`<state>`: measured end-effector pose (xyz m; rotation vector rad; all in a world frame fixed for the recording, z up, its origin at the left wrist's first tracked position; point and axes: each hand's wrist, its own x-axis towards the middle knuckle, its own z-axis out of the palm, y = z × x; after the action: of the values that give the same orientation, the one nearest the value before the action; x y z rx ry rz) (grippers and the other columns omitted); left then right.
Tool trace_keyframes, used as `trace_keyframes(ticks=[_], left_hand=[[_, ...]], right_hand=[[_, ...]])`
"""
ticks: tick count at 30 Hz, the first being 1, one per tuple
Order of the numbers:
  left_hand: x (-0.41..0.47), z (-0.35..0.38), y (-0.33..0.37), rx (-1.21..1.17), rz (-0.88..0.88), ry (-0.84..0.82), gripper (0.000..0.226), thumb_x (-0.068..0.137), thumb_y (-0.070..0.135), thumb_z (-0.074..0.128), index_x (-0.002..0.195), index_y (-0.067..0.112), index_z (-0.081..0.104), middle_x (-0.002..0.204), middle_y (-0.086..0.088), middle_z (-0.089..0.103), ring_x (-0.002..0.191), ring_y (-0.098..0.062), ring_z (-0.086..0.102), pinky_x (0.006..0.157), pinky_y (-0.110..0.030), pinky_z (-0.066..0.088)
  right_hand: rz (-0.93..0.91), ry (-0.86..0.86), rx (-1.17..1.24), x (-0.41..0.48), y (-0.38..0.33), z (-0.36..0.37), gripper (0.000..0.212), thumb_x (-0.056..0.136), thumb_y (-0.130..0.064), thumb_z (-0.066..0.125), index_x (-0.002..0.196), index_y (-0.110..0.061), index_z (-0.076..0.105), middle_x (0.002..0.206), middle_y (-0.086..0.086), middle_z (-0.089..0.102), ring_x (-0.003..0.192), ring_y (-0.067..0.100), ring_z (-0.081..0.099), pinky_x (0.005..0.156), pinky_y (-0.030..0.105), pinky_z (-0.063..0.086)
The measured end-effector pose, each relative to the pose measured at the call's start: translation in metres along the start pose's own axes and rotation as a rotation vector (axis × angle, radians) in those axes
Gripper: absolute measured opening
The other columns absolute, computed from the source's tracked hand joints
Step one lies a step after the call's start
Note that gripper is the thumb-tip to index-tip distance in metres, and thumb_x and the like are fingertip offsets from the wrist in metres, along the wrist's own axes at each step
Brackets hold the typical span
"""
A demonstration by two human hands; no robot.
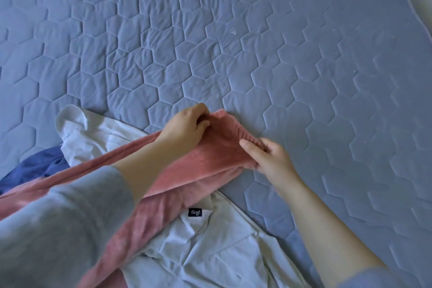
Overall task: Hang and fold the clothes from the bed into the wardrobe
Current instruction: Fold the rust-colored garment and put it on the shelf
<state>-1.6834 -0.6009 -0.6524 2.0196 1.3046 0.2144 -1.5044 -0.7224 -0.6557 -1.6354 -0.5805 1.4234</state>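
Quilted hexagon bedspread (pixel 257 54); hands (pixel 224 138) pinch plush pink garment (pixel 210 159).

"What sort of place was it?"
"A bedroom in a home. It showed a blue quilted bed (pixel 304 65) with loose clothes (pixel 210 252) lying heaped across one side."

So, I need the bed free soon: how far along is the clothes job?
Done: nothing visible; no folded pile shows, and the wardrobe is out of view. In hand: left hand and right hand pinch one end of the pink garment. Left: the white shirt, another white garment and a dark blue garment lie crumpled on the bed.
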Motion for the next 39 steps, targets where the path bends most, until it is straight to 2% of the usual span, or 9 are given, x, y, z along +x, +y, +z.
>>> trace_keyframes(ticks=[3, 6, 13, 18, 23, 28, 32, 35, 39], left_hand=[[0.014, 0.009, -0.008, 0.002, -0.069, 0.039, 0.010, 0.096, 0.013, 0.050, 0.104, 0.011, 0.055, 0.097, -0.005, 0.061, 0.086, -0.022, 0.051, 0.069, -0.030, 0.033], [0.026, 0.019, -0.014, 0.097, -0.034, 0.063, 0.012, 0.099, 0.015, 0.044, 0.106, 0.012, 0.052, 0.102, -0.007, 0.062, 0.091, -0.028, 0.056, 0.072, -0.036, 0.043], [0.051, 0.045, -0.043, 0.347, -0.062, -0.055, 0.015, 0.100, 0.024, 0.039, 0.102, 0.012, 0.049, 0.105, -0.008, 0.061, 0.096, -0.033, 0.057, 0.073, -0.039, 0.043], [0.065, 0.067, -0.050, 0.156, -0.186, -0.153, 0.020, 0.097, 0.024, 0.046, 0.103, 0.009, 0.059, 0.108, -0.011, 0.062, 0.102, -0.031, 0.056, 0.074, -0.031, 0.036], [0.073, 0.059, -0.051, 0.103, -0.123, 0.086, 0.021, 0.099, 0.024, 0.046, 0.101, 0.010, 0.062, 0.106, -0.011, 0.062, 0.100, -0.030, 0.057, 0.078, -0.036, 0.041], [0.077, 0.070, -0.058, 0.391, -0.001, -0.069, 0.023, 0.102, 0.029, 0.039, 0.107, 0.011, 0.053, 0.106, -0.010, 0.054, 0.101, -0.032, 0.054, 0.079, -0.040, 0.040], [0.078, 0.079, -0.067, 0.355, -0.074, -0.048, 0.027, 0.100, 0.031, 0.044, 0.114, 0.012, 0.056, 0.115, -0.011, 0.050, 0.112, -0.033, 0.046, 0.093, -0.045, 0.040], [0.081, 0.081, -0.065, 0.261, -0.112, -0.081, 0.019, 0.100, 0.026, 0.043, 0.109, 0.010, 0.050, 0.107, -0.012, 0.056, 0.100, -0.035, 0.055, 0.076, -0.040, 0.039], [0.083, 0.074, -0.063, 0.156, -0.071, -0.005, 0.014, 0.100, 0.019, 0.039, 0.110, 0.012, 0.046, 0.097, -0.010, 0.062, 0.088, -0.035, 0.059, 0.069, -0.035, 0.037]], right_hand=[[-0.211, 0.182, -0.271, 0.018, 0.000, -0.001, 0.043, 0.078, -0.026, 0.080, 0.057, -0.021, 0.043, 0.056, -0.010, 0.038, 0.055, 0.005, 0.036, 0.051, 0.020, 0.033], [-0.327, 0.342, -0.441, 0.034, 0.010, 0.002, 0.041, 0.074, -0.029, 0.083, 0.063, -0.018, 0.045, 0.052, -0.012, 0.040, 0.050, 0.004, 0.035, 0.048, 0.018, 0.031], [-0.172, 0.208, -0.654, 0.069, 0.046, -0.002, 0.045, 0.083, -0.035, 0.074, 0.056, -0.020, 0.041, 0.048, -0.008, 0.040, 0.045, 0.005, 0.043, 0.047, 0.017, 0.032], [-0.250, 0.104, -0.687, 0.082, 0.048, 0.003, 0.057, 0.081, -0.037, 0.075, 0.048, -0.021, 0.031, 0.057, -0.003, 0.033, 0.049, 0.010, 0.032, 0.049, 0.021, 0.022], [-0.281, 0.314, -0.633, 0.092, 0.039, 0.007, 0.051, 0.089, -0.035, 0.065, 0.055, -0.017, 0.031, 0.051, -0.006, 0.030, 0.049, 0.010, 0.028, 0.047, 0.029, 0.023], [-0.220, 0.301, -1.334, 0.098, 0.049, 0.005, 0.047, 0.095, -0.057, 0.047, 0.087, -0.013, 0.062, 0.096, 0.006, 0.057, 0.094, 0.026, 0.056, 0.069, 0.033, 0.038], [-0.127, 0.241, -1.150, 0.105, 0.056, 0.005, 0.048, 0.090, -0.051, 0.059, 0.114, -0.009, 0.053, 0.117, 0.011, 0.055, 0.112, 0.028, 0.051, 0.087, 0.037, 0.045], [-0.051, 0.136, -0.970, 0.108, 0.054, 0.008, 0.055, 0.087, -0.041, 0.068, 0.125, -0.006, 0.049, 0.124, 0.011, 0.056, 0.117, 0.029, 0.052, 0.091, 0.037, 0.044], [-0.001, 0.129, -0.754, 0.108, 0.041, 0.008, 0.032, 0.082, -0.040, 0.072, 0.077, -0.015, 0.051, 0.078, 0.000, 0.060, 0.078, 0.024, 0.057, 0.060, 0.031, 0.036]])
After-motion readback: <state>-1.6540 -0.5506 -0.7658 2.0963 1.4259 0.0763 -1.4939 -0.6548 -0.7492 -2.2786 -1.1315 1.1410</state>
